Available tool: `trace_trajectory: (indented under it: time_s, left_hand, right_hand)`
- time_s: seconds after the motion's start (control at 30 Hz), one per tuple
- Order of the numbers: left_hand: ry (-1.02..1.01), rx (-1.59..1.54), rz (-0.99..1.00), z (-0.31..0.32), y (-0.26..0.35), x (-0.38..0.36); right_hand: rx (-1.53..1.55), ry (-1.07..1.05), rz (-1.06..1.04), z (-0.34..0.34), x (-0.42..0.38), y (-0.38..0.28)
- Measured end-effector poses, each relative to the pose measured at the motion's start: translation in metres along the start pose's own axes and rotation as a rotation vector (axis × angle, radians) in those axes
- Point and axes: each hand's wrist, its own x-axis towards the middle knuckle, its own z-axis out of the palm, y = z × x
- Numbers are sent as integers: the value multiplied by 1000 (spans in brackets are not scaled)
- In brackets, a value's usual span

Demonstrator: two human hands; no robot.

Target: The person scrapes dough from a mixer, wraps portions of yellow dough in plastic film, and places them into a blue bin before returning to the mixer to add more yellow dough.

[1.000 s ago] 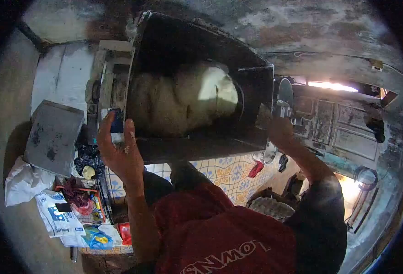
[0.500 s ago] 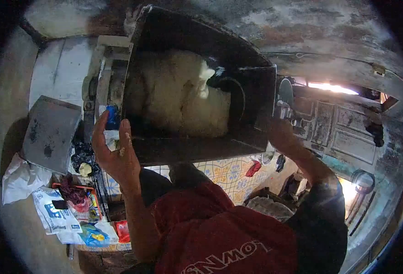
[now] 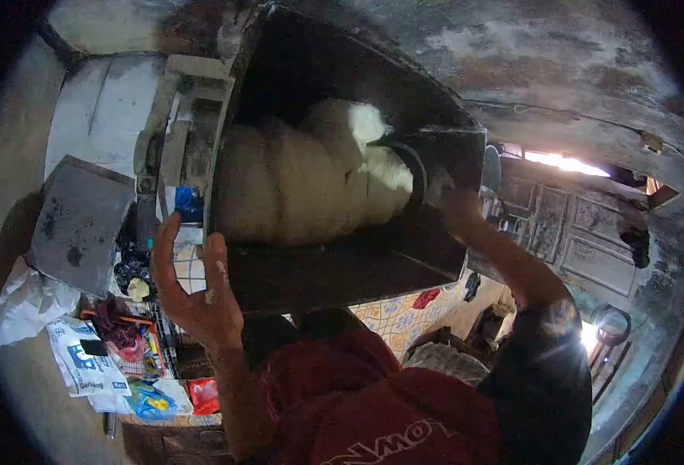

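- I can't make out the fingers of the right hand (image 3: 456, 213); they blur into shadow at the right end of the dark box (image 3: 334, 283), so I cannot tell whether they grasp anything.
- Just beyond them I get a pale smear, possibly a flat tool, though the blur leaves me unsure.
- The far inside of the box sinks into black for me.
- I count two hands, one box and one pale mass (image 3: 303, 186); the mass lies inside the box, reaching towards one dark ring (image 3: 421, 178) at its right end.
- The left hand (image 3: 202, 310) has thumb and forefinger spread, clasping nothing I can see, near the box's near left corner; contact I can't judge.
- The mass looks soft and dough-like, in rounded bulges, with bright light on its right end.
- To the left I see one flat, stained grey panel (image 3: 82, 225) and a printed white sack (image 3: 78, 364) bearing one small dark rectangle (image 3: 94, 348).
- Below the box show patterned floor tiles (image 3: 392, 316) and one crumpled red cloth (image 3: 425, 298).
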Motion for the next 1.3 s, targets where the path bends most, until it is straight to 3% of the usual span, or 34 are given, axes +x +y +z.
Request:
trace_trajectory:
  time_s: [0.07,0.13,0.17,0.27,0.33,0.4,0.5,0.53,0.6,0.7,0.77,0.8,0.87,0.93,1.17,1.3]
  left_hand:
    - [-7,43,15,-1,3,-2]
    - [-8,150,62,-4,3,1]
    - [11,116,83,-5,1,3]
    - [11,49,122,-2,-3,1]
    - [9,-5,71,0,-2,1]
    - [-19,15,84,-2,-1,2]
    - [9,-39,128,0,-4,2]
    - [17,135,134,-3,8,1]
    - [29,132,226,-4,0,2]
    - [15,64,219,-1,-1,2]
    - [28,90,340,-2,-6,4]
    - [10,121,224,-2,-4,5]
    - [-17,75,198,-4,8,0]
    - [-30,-77,200,1,5,-1]
    - [81,227,282,-3,-9,2]
    - [121,256,349,-3,-26,7]
  right_hand:
    - [-133,28,-125,16,73,-2]
    - [-278,265,-190,10,121,-7]
    - [-149,443,-234,1,131,3]
    - [-234,808,-428,-48,80,25]
    - [-403,730,-437,-101,21,32]
    - [-530,375,-326,-137,-20,36]
    - [-428,447,-178,-121,-34,52]
    - [-372,543,-188,-113,-39,57]
    - [-257,731,-206,-94,-56,68]
    - [-352,749,-195,-73,-79,71]
    - [-18,703,-210,-76,-105,60]
    - [144,653,-205,-70,-111,58]
    - [419,571,-141,-46,-100,63]
    - [289,620,-217,-23,-94,65]
    - [230,721,-302,5,-82,69]
    - [218,612,-270,-11,-88,80]
